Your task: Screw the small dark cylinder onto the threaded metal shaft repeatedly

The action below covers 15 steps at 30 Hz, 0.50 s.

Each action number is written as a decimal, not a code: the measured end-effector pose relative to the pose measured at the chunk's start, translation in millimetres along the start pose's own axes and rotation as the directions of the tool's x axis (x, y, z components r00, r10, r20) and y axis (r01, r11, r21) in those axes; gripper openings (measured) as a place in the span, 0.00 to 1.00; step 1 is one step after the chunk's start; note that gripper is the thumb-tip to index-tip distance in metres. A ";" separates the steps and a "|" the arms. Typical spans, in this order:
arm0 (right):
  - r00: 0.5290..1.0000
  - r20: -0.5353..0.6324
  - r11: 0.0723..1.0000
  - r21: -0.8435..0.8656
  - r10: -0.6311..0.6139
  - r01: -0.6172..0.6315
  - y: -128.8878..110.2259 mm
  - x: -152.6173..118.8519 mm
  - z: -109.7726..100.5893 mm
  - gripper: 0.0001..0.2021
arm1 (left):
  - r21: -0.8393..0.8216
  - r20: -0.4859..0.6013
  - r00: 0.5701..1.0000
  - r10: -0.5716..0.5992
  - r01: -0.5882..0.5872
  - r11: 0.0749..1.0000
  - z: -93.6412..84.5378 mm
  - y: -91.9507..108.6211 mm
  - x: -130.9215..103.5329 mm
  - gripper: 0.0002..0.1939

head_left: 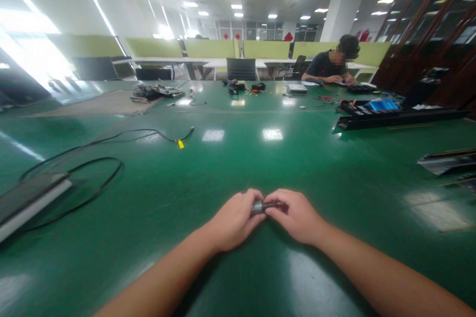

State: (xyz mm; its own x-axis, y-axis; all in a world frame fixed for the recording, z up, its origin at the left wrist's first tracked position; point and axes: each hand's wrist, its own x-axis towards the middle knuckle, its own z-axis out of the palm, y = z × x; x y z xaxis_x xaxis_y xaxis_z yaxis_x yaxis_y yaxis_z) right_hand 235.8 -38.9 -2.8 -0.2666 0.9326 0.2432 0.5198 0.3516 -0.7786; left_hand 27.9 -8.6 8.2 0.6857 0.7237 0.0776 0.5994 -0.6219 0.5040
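Both hands meet just above the green tabletop, near the middle of the view. My left hand is closed around a short grey metal cylinder, its fingers and thumb hiding the far end. From the cylinder a thin dark shaft points right, into the fingers of my right hand. Those fingers are closed on the shaft, with the thumb below it. The shaft and cylinder look joined in one line, lying roughly level. The exact kind of tool part is too small to tell.
On the left lies a flat grey device with a black cable bearing a yellow tag. Dark metal rails lie at right. Across the table, a person sits handling something. Electronic parts lie along the far side.
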 end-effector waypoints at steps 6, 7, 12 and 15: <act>1.000 -0.016 0.999 0.042 0.020 -0.019 2.8 1.8 -1.1 0.07 | -0.007 -0.021 0.999 -0.031 0.031 1.000 2.2 -2.5 2.8 0.15; 1.000 -0.016 0.999 0.047 0.024 -0.024 3.1 2.0 -1.2 0.07 | -0.010 -0.027 0.999 -0.036 0.036 0.999 2.4 -2.4 3.2 0.15; 0.999 -0.020 0.998 0.049 0.044 -0.043 2.4 2.1 -1.6 0.07 | -0.036 -0.050 0.997 -0.062 0.060 0.998 3.1 -1.8 4.0 0.15; 0.999 -0.009 0.998 0.048 0.048 -0.047 2.2 1.8 -1.6 0.06 | -0.033 -0.057 0.996 -0.066 0.064 0.997 2.6 -2.1 4.1 0.15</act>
State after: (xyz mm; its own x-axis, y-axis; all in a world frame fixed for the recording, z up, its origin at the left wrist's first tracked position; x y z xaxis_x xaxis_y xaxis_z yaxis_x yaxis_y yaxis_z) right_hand 237.8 -36.3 -3.2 -0.2342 0.9490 0.2108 0.4920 0.3028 -0.8163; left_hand 30.6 -5.1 5.1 0.6205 0.7787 0.0928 0.6279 -0.5643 0.5360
